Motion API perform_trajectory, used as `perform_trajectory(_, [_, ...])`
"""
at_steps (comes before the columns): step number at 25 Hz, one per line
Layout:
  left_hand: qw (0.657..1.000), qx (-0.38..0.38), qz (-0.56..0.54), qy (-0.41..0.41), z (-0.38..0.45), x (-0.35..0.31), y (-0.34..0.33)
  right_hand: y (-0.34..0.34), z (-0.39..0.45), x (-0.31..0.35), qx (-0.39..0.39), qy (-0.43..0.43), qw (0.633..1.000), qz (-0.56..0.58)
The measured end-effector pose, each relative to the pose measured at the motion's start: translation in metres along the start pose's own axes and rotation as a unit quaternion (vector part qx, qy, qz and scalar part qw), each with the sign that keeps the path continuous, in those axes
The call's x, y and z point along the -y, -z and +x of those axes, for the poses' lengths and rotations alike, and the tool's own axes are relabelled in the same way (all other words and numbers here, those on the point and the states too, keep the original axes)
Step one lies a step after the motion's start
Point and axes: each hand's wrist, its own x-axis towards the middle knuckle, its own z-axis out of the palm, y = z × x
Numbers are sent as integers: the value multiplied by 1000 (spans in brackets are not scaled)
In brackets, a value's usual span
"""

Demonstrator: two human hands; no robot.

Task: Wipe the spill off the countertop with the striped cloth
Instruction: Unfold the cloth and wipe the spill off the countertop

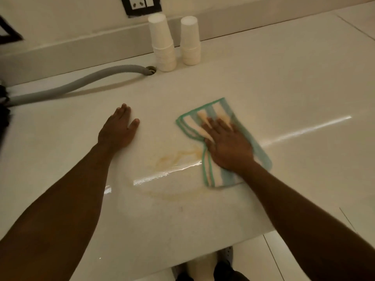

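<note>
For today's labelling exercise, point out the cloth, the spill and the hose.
cloth (211, 112), head view, on a pale stripe beyond the fingers.
spill (174, 157), head view, on the yellowish smear left of the cloth.
hose (85, 83), head view, on the middle of its grey ribbed length.

Your two forearms are bare to the near edge of view: no sleeves, watch or rings. Your left hand (118, 128) and right hand (228, 147) wear no gloves. Near the bottom edge, a perforated grey shoe (227, 253) shows above dark trouser fabric (227, 272).
</note>
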Motion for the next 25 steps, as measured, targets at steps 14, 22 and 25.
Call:
perform_trajectory(14, [1000,-25,3,6,-45,73,-5,-2,28,15,1,-29,999,17])
perform_trajectory(22, [999,-28,13,45,-72,109,2,-7,-72,47,28,155,987,9])
perform_trajectory(25, [997,-29,20,68,-88,133,6,1,-30,11,3,30,999,11])
